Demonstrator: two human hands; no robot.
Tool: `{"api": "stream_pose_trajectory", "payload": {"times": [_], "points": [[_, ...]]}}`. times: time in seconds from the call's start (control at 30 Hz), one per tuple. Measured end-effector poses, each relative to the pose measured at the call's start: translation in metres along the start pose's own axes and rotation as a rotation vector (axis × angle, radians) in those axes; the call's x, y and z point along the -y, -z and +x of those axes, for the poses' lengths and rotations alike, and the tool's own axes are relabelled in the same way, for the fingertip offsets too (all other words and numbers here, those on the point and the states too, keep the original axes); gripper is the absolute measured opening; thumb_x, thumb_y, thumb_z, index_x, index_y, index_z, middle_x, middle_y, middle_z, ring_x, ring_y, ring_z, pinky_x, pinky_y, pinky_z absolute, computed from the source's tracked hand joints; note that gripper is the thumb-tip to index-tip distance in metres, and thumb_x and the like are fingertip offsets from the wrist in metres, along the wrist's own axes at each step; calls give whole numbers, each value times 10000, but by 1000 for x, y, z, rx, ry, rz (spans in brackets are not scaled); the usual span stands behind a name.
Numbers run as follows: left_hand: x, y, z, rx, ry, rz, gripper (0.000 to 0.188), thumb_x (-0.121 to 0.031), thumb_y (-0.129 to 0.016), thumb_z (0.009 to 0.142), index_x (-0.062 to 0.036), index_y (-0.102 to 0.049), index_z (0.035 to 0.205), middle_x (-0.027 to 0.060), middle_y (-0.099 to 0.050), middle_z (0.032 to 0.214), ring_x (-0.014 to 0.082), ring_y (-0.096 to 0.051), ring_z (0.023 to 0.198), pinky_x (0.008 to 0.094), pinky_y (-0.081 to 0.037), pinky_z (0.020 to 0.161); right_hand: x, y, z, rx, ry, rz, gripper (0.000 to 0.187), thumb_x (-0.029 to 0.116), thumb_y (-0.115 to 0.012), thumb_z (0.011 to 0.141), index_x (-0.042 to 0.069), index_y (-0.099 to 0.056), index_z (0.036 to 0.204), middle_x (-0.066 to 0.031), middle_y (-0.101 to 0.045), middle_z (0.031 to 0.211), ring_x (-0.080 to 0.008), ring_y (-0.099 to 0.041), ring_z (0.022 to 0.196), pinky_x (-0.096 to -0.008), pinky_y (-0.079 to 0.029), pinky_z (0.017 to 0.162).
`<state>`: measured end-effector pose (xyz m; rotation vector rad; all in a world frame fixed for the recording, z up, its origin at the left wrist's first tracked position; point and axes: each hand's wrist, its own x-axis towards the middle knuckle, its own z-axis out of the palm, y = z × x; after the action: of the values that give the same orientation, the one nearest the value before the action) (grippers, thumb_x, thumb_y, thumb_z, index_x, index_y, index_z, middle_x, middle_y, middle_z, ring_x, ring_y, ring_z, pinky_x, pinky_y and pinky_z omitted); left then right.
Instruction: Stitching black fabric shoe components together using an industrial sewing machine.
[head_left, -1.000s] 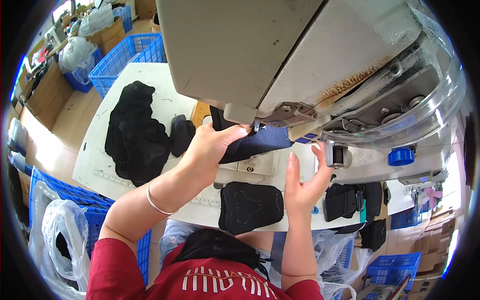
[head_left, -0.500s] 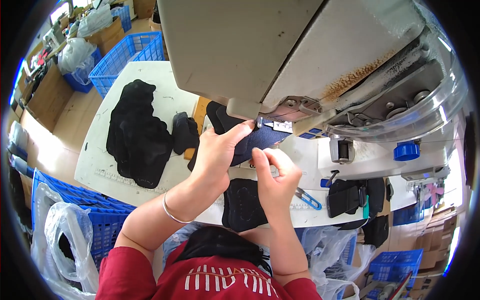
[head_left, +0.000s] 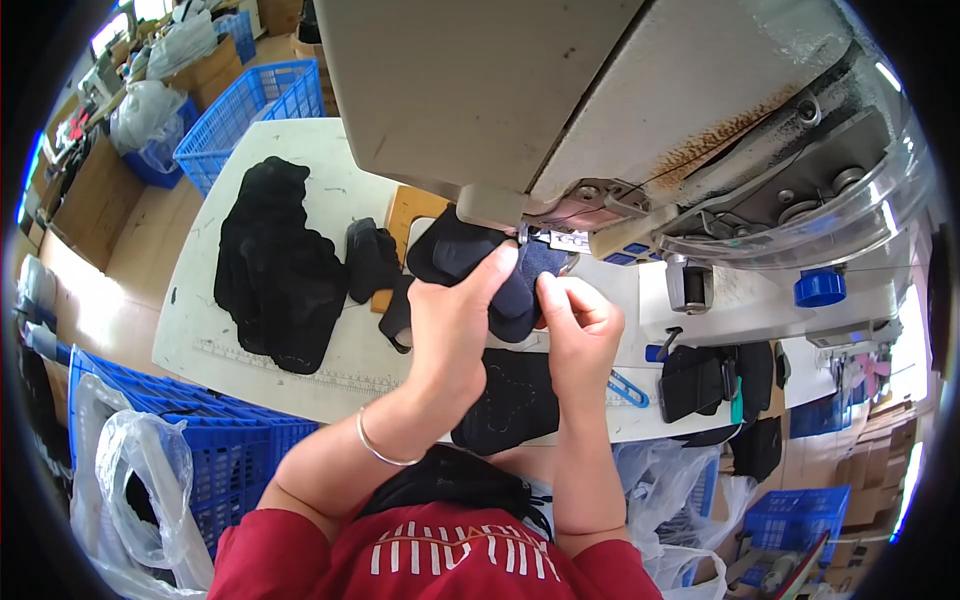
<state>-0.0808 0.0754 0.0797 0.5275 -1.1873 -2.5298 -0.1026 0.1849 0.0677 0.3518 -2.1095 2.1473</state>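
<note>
A dark navy and black fabric piece (head_left: 512,300) lies under the presser foot (head_left: 523,234) of a sewing machine (head_left: 470,90). My left hand (head_left: 452,325) is closed on its near side, with the thumb pressing the cloth close to the foot. With thumb and fingers, my right hand (head_left: 582,325) pinches the cloth's right edge. Between my forearms, a black cut piece (head_left: 508,400) rests on the table's near edge. Further left are a small dark fabric piece (head_left: 371,262) and a large stack of black pieces (head_left: 275,270).
Blue thread snips (head_left: 628,388) lie right of my right wrist, near a black phone-like object (head_left: 692,385). The machine's clear cover (head_left: 810,255) hangs at the right. Blue crates (head_left: 250,110) stand behind the white table (head_left: 180,335) and beside it. Plastic bags (head_left: 145,480) hang near my left.
Both hands have shifted right, and the cloth under the foot has turned and slid right with them. The right thumb and fingers now grip the cloth's edge.
</note>
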Motion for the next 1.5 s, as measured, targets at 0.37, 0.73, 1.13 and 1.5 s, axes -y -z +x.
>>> {"api": "stream_pose_trajectory", "payload": {"times": [0.37,0.73,1.13,1.5], "points": [[3,-4,-4,-118,-66,-123,124,-134,-711,821,-26,-676,771,-29,-616,701,43,-545,612,210,-412,540,-1,5,-13,148,-125,88,220,131,-626,901,-33,-649,756,-14,-613,697,-70,-569,620,-225,-496,588],[-18,42,12,147,-42,176,346,-310,-701,860,17,-664,754,51,-645,688,87,-572,552,217,-466,503,-10,14,-11,165,-101,40,205,125,-601,904,-29,-673,790,-68,-657,697,-107,-602,593,-242,-499,580],[-17,47,15,189,-124,357,256,-255,-654,899,-20,-686,804,24,-663,725,70,-587,589,217,-458,509,-7,13,-11,174,-80,35,248,111,-599,910,-16,-624,698,-34,-621,658,-77,-548,592,-236,-448,576],[-13,48,18,189,-116,260,288,-268,-683,877,1,-674,775,38,-653,697,77,-589,571,219,-474,492,-8,9,-13,130,-56,86,320,121,-654,890,18,-546,607,58,-473,599,-21,-430,564,-204,-384,515]]}}
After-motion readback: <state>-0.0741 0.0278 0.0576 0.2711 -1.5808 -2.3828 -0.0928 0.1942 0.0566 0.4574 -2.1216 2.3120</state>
